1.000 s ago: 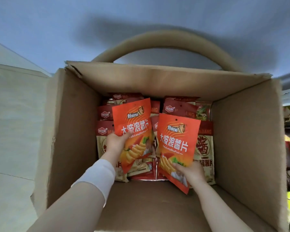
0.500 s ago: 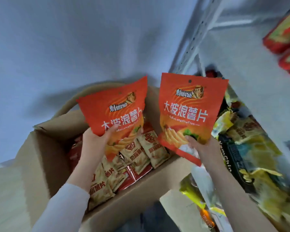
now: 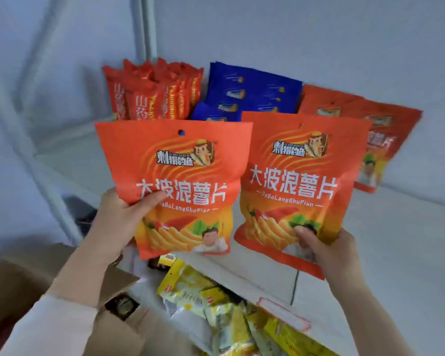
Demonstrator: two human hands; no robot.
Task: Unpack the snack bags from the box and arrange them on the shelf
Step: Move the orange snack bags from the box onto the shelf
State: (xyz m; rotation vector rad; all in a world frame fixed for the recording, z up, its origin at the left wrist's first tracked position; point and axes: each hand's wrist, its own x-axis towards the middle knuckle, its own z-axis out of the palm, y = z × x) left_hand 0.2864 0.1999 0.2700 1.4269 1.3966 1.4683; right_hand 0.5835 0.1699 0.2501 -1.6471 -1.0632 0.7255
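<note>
Left hand [image 3: 113, 227] gripping left bag [image 3: 180, 176], thumb lying across front; right hand [image 3: 329, 253] pinching right bag [image 3: 298, 176] at lower corner; both bags being held upright over shelf [image 3: 385, 242].

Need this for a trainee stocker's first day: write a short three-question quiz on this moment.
1. True or false: the left hand grips the left orange bag and the right hand grips the right orange bag.
2. Which bags stand in the middle of the row on the shelf? A) blue bags B) green bags C) black bags
3. Fill in: the cardboard box lies at the lower ____ of the view.
Key: 1 true; 2 A; 3 left.
</note>
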